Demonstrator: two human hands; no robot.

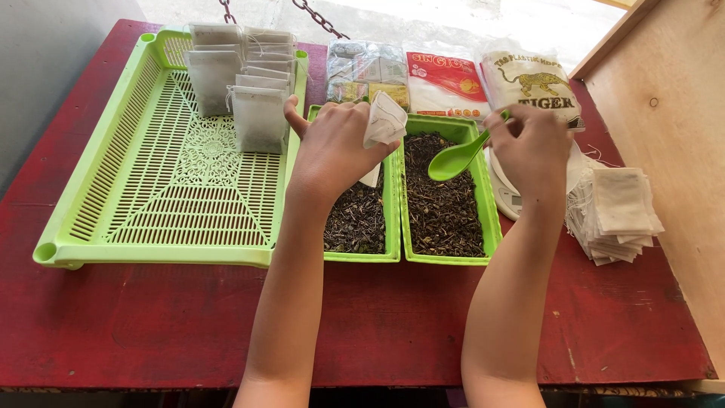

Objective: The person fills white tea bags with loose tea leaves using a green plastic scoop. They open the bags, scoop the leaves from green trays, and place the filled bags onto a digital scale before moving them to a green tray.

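Two bare forearms come up from the bottom edge over the red table. The left hand is closed on a small white bag, pinched between thumb and fingers and held upright above the inner edge of the two small green trays. The right hand is closed on the handle of a green spoon, whose bowl hangs over the right tray and looks empty.

There are two small green trays side by side, touching: the left tray and the right tray, each holding dark, dry, shredded leaves. One large green slotted tray lies to their left; at its far end stand about eight filled white bags in overlapping rows. One stack of flat empty bags sits at the right, too many to count. Behind the trays lie three packets in a row. A white scale shows partly under the right hand.

The held bag is pale, thin and rectangular, its top creased and folded, and I cannot tell whether it is filled.
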